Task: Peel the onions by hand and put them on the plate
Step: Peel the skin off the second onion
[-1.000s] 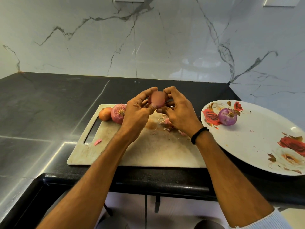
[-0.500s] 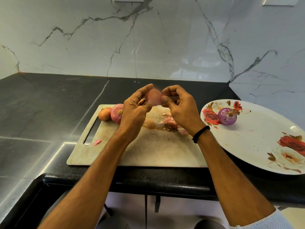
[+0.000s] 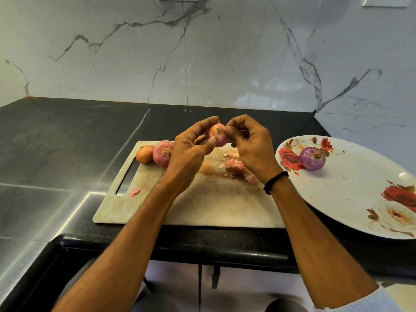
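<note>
The white plate [image 3: 360,199], printed with red and cream roses, sits at the right on the dark bench [image 3: 67,143], its near edge reaching out past the bench's front lip. It holds one peeled onion [image 3: 312,158], glossy purple, lying on the rose pattern near the plate's far left rim with its root tuft turned up and toward the camera. A few tiny flecks lie on the bare white of the plate. Left of the plate and touching or just under its rim is a pale, stained cutting board [image 3: 202,206] with a slot handle at its left end. At the board's far left corner a small orange onion [image 3: 144,154] and a larger red onion [image 3: 162,154] rest side by side, touching, both in their dry skin. A heap of skin scraps [image 3: 236,167] lies in the middle of the board, partly hidden by the right wrist, and a single pink scrap [image 3: 134,192] lies beside the handle slot. Above the board, both hands meet on the held onion [image 3: 217,137], a pinkish bulb with its root end toward the camera. The left hand [image 3: 189,152] wraps it from the left, fingers behind and thumb in front. The right hand [image 3: 252,149], fingers curled, pinches at the bulb's right side beside the root. A black wristband [image 3: 275,182] circles the right wrist. Veined marble wall [image 3: 202,52] rises behind the bench.
</note>
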A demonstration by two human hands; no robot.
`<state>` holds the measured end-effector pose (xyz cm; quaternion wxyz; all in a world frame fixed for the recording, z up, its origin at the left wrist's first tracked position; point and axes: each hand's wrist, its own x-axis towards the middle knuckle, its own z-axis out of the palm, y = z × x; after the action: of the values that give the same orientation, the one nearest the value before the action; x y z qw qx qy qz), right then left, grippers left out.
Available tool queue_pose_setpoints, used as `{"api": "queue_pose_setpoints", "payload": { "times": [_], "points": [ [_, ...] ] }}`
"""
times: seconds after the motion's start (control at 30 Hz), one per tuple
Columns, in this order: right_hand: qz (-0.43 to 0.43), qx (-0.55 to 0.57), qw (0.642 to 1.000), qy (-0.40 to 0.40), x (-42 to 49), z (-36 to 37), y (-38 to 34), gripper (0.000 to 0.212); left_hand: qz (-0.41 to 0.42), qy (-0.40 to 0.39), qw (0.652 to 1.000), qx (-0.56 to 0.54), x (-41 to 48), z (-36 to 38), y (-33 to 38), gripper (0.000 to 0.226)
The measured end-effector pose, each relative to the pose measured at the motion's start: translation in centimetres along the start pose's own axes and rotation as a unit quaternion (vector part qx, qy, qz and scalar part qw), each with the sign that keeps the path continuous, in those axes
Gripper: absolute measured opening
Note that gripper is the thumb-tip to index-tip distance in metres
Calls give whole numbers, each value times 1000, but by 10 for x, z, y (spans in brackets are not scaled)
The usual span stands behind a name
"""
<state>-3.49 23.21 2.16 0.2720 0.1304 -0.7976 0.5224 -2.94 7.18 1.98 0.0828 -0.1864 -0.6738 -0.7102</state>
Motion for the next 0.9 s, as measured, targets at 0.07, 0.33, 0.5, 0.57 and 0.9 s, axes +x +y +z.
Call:
{"api": "queue_pose_setpoints", "payload": {
  "times": [0.07, 0.33, 0.5, 0.57, 0.9],
  "points": [
    [-7, -16, 1000, 3, 0, 1, 1, 3, 1, -2, 1000, 0, -1, 0, 1, 42],
    [-32, -86, 996, 17, -1, 4, 1, 10, 1, 4, 1000, 11, 0, 1, 0, 41],
    [-49, -111, 993, 10, -1, 6, 2, 13, -1, 21, 1000, 8, 0, 2, 0, 40],
    [-50, -111, 993, 1, -2, 7, 1, 17, 3, 33, 999, 9, 1, 1, -1, 41],
    [40, -93, 991, 91, 0, -4, 4, 14, -10, 50, 998, -22, 7, 0, -10, 34]
  ]
}}
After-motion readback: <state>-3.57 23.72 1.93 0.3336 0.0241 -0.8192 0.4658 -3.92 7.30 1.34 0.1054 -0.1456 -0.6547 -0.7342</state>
